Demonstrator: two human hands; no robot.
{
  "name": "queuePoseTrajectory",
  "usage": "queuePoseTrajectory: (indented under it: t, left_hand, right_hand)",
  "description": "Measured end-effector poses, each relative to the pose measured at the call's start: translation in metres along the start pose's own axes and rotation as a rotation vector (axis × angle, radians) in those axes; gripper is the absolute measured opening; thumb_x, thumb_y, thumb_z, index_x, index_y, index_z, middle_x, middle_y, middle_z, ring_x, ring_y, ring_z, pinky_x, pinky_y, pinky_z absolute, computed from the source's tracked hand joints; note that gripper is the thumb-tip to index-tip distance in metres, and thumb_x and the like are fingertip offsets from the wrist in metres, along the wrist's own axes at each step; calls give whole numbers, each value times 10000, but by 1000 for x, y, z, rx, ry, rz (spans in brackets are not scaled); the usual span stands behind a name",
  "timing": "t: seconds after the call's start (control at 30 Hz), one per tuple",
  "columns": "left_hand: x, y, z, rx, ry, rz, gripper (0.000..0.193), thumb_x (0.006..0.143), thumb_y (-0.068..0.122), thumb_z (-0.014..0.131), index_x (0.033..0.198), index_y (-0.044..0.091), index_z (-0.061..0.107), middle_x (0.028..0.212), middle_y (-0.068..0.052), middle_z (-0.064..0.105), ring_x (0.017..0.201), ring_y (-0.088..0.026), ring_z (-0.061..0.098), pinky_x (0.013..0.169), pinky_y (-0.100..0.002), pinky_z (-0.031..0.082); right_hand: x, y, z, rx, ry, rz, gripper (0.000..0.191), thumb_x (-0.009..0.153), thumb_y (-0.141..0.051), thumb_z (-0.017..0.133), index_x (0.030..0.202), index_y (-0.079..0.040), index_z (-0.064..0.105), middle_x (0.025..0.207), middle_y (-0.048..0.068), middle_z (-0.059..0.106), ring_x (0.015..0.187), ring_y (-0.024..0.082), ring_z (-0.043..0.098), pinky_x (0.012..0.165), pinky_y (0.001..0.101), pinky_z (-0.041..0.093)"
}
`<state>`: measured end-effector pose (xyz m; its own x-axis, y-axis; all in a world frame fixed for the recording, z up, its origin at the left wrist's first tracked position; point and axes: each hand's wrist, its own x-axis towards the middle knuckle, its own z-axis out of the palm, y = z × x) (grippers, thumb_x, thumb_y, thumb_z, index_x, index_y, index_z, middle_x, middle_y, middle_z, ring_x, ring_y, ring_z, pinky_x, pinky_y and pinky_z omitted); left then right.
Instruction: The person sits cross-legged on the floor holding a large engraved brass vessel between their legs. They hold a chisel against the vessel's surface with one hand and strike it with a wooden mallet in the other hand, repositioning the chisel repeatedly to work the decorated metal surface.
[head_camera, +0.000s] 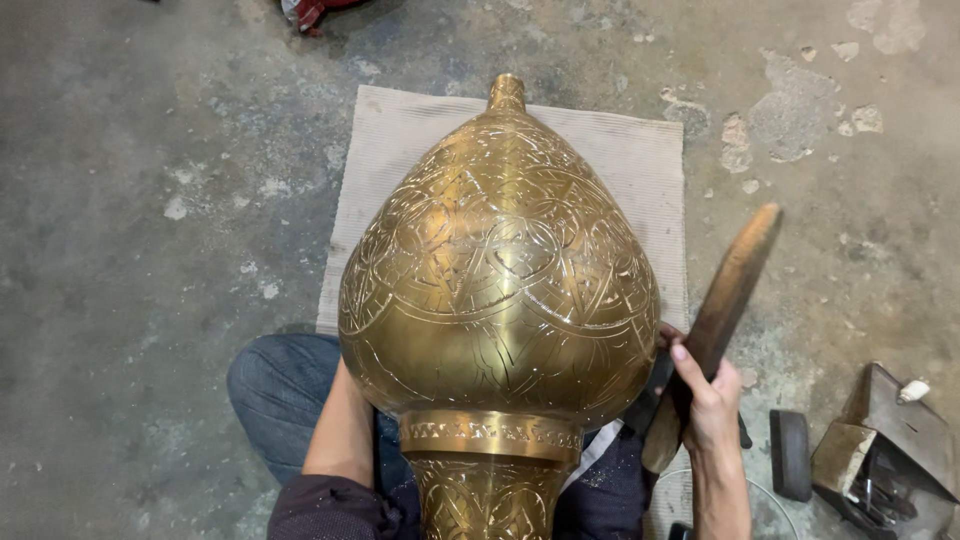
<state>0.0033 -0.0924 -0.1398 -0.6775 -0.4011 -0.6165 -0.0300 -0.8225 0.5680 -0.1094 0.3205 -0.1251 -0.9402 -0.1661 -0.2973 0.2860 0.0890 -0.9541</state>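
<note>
- Big engraved brass vessel, teardrop shape, lies on its side across the seated person's lap; the bulb rests on a pale ribbed cloth spread on the concrete floor.
- Long axis runs straight away from the person: narrow neck tip points at the far edge of the cloth, collar band and flared base sit at the lap.
- Right hand is on the right side of the vessel, fingers wrapped tight around a dark wooden mallet-like stick. The stick angles up and away, head clear of the brass, just beside the bulb's right flank.
- Left hand is hidden: the forearm goes in under the vessel's left underside, so I can't tell what those fingers are doing, presumably bracing the shell.
- Key relation: the brass lies directly left of the stick; the right hand is the one nearer the widest part of the bulb.
- Off the cloth, at the near right of the floor: a small dark disc and an open metal box of tools. Both well apart from the vessel.
</note>
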Motion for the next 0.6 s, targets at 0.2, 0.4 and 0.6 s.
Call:
queuePoseTrajectory:
  t: [0.2, 0.4, 0.6]
  left_hand:
    - [2, -3, -6, 19, 7, -4, 260, 998, 226, 507, 1096, 44, 665, 942, -55, 696, 763, -145, 657, 626, -283, 561]
    - [5, -5, -11, 37, 4, -10, 294, 1010, 260, 500, 1136, 48, 660, 978, -66, 695, 789, -152, 659, 633, -289, 562]
    - [6, -4, -14, 63, 7, -18, 330, 1021, 294, 492, 1177, 52, 655, 1014, -77, 694, 814, -158, 660, 641, -294, 563]
  right_hand:
    - [28, 19, -10, -4, -102, 42, 434, 938, -344, 743, 1083, 56, 656, 869, 89, 679, 660, 150, 611, 580, 286, 515]
    - [23, 22, -16, 96, -122, 80, 415, 878, -316, 775, 1090, 21, 657, 875, 73, 683, 668, 142, 634, 576, 285, 530]
    - [17, 23, -7, 17, -111, 46, 407, 847, -297, 820, 1058, 22, 681, 874, 60, 684, 677, 136, 621, 585, 279, 521]
